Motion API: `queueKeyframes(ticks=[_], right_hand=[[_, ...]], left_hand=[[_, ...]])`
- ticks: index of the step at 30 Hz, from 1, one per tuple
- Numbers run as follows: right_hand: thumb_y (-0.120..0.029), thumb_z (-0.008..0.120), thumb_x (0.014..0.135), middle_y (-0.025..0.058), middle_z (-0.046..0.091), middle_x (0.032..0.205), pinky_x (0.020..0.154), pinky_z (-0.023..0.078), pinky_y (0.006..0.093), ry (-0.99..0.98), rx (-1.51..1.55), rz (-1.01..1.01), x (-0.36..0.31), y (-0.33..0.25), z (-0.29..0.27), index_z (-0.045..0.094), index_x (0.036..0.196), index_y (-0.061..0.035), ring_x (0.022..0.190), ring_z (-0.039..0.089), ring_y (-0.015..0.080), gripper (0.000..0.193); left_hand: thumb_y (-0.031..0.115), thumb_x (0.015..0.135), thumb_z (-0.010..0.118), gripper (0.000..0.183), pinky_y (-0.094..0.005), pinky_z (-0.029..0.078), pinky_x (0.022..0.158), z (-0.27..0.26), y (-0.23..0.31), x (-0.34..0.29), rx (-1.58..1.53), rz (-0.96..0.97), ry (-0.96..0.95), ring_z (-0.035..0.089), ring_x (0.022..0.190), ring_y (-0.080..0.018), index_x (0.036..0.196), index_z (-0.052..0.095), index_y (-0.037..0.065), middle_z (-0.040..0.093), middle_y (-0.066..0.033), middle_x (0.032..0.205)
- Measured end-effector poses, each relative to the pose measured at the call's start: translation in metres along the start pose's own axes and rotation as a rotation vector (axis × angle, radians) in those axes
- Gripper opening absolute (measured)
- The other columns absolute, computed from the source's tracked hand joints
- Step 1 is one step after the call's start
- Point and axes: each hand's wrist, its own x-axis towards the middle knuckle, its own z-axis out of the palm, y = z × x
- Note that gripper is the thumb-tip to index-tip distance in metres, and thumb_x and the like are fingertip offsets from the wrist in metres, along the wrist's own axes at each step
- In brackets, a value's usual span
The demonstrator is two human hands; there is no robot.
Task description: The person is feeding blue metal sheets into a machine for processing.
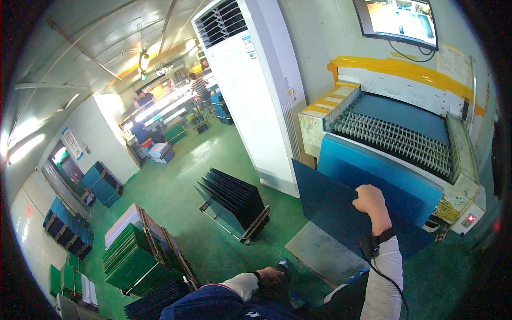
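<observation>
My right hand (370, 204) is closed on the upper edge of a thin dark blue panel (333, 205). The panel stands tilted in front of a roller machine (392, 133), and its lower part passes behind my right forearm. Behind it, a brighter blue sheet (368, 165) slopes down from the machine's front. My left hand (271, 275) is low, beside my dark trouser leg and well away from the panel. Its fingers are too small and dark to make out. Beneath the panel lies a grey flat board (325, 253).
A rack of dark panels (232, 197) stands on the green floor (181, 186). Racks of green panels (130, 258) are at the left. A tall white air conditioner (256, 90) rises beside the machine. Several people work at lit benches far back. A screen (397, 21) hangs above the machine.
</observation>
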Motion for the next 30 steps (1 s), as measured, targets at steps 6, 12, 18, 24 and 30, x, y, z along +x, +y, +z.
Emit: queueKeyframes(ticks=[6,12,18,24,30], right_hand=[[-0.021,0.064,0.064,0.0148,0.063,0.085,0.074,0.048,0.0400,0.006,0.013,-0.031,0.006,-0.004,0.007,0.066,0.084,-0.0075,0.084,0.060,0.0308,0.025],[-0.020,0.063,0.064,0.0148,0.063,0.086,0.074,0.048,0.0400,-0.013,0.008,0.003,0.004,0.004,0.007,0.066,0.085,-0.0075,0.084,0.060,0.0306,0.025],[-0.021,0.063,0.064,0.0150,0.063,0.085,0.075,0.048,0.0403,0.030,0.006,-0.026,0.005,-0.003,0.006,0.066,0.085,-0.0074,0.084,0.060,0.0312,0.025],[-0.021,0.063,0.063,0.0153,0.063,0.084,0.074,0.047,0.0405,0.019,0.015,-0.019,0.006,0.001,0.007,0.066,0.084,-0.0073,0.083,0.060,0.0316,0.025],[-0.020,0.063,0.063,0.0157,0.063,0.083,0.074,0.048,0.0404,0.014,0.024,-0.007,0.002,0.001,0.002,0.066,0.083,-0.0071,0.082,0.060,0.0317,0.024]], left_hand=[[0.040,0.082,0.058,0.042,-0.0305,0.048,0.061,-0.020,-0.039,0.035,-0.039,0.008,0.024,0.059,0.067,-0.0158,0.101,0.059,0.002,0.064,-0.0094,0.086],[0.041,0.081,0.057,0.042,-0.0302,0.048,0.061,-0.012,-0.027,0.038,0.004,0.012,0.010,0.059,0.067,-0.0154,0.101,0.060,0.004,0.065,-0.0085,0.085],[0.041,0.081,0.057,0.043,-0.0298,0.049,0.060,-0.030,-0.060,0.056,0.148,0.307,-0.005,0.060,0.064,-0.0158,0.098,0.060,0.002,0.065,-0.0083,0.082],[0.041,0.081,0.057,0.046,-0.0300,0.050,0.061,-0.027,-0.053,0.059,-0.041,0.135,-0.040,0.062,0.066,-0.0167,0.102,0.058,0.000,0.065,-0.0117,0.086],[0.040,0.081,0.058,0.047,-0.0305,0.050,0.063,-0.019,-0.033,0.042,0.055,0.095,-0.004,0.062,0.067,-0.0178,0.105,0.057,-0.001,0.065,-0.0134,0.088]])
